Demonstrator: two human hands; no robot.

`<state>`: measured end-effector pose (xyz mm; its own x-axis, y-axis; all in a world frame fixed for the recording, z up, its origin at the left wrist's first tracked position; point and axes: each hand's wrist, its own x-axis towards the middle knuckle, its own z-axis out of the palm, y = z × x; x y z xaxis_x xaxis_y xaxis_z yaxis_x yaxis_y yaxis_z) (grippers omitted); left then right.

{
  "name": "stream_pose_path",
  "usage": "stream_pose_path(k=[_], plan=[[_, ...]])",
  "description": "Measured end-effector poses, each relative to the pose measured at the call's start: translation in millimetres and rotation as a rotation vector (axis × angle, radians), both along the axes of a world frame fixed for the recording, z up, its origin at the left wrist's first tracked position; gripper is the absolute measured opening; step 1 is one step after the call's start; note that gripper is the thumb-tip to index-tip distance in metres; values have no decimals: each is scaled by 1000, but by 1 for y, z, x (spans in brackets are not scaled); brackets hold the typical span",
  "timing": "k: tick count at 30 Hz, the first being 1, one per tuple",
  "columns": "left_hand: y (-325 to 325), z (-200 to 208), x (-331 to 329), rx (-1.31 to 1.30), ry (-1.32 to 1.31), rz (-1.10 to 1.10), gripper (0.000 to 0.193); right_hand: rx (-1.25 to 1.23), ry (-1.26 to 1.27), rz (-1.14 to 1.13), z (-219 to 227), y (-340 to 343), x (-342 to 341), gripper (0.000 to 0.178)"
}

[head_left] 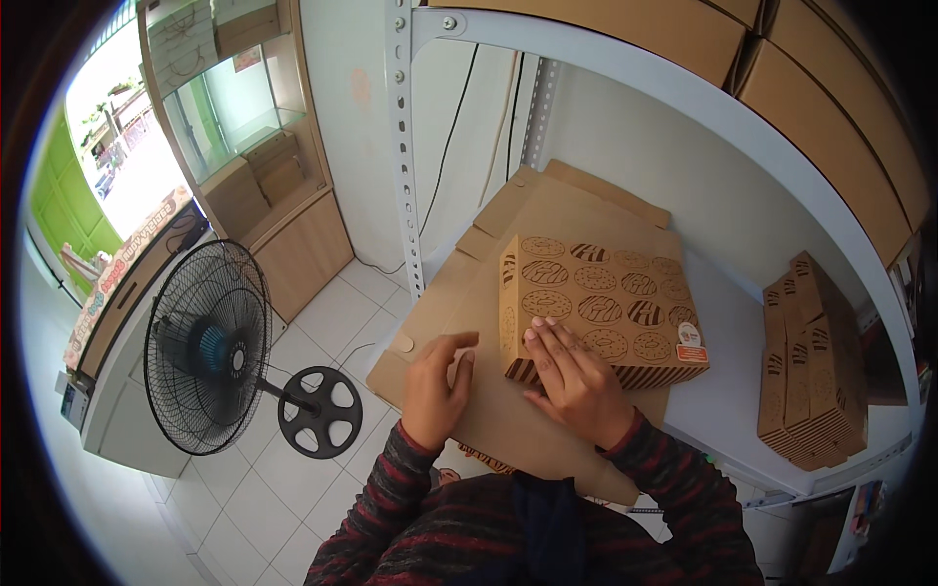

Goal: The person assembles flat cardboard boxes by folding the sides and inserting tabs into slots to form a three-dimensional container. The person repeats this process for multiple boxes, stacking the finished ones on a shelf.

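Main risk: box sliding or getting dented on loose cardboard

Head view, the only one. Donut-print box [611, 293] sits right of centre, lid down as far as I can see, on flat cardboard [467, 337]. Right hand [575, 383] is palm-down on its near-left part, fingers flat and together, pressing or resting; can't tell how hard. Not wrapped around anything. Left hand [438, 391] is empty, fingers half curled, thumb apart, just left of the box and not touching it.

Failure modes, my read:
- Top dents if the right hand leans hard; thin board, load off-centre.
- Box skids or twists: one hand on it, nothing bracing the left side.
- Cardboard tips or slides: its left corner seems to stick out over the floor, lower centre-left. Weight there could drag the box along.
- Box's right end seems to run past the cardboard onto the white shelf [728, 376]; uneven support could let it rock.
- Label [691, 342] at the near-right corner could scuff if grabbed there.
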<state>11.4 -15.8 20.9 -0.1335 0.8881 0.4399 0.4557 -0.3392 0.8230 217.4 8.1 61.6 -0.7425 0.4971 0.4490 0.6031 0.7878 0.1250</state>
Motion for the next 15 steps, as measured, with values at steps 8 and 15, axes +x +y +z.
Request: stream_pose_path(k=[8, 15], plan=[[6, 15, 27, 115, 32, -80, 35, -241, 270, -16, 23, 0, 32, 59], [19, -13, 32, -98, 91, -36, 46, -328, 837, -671, 12, 10, 140, 59]])
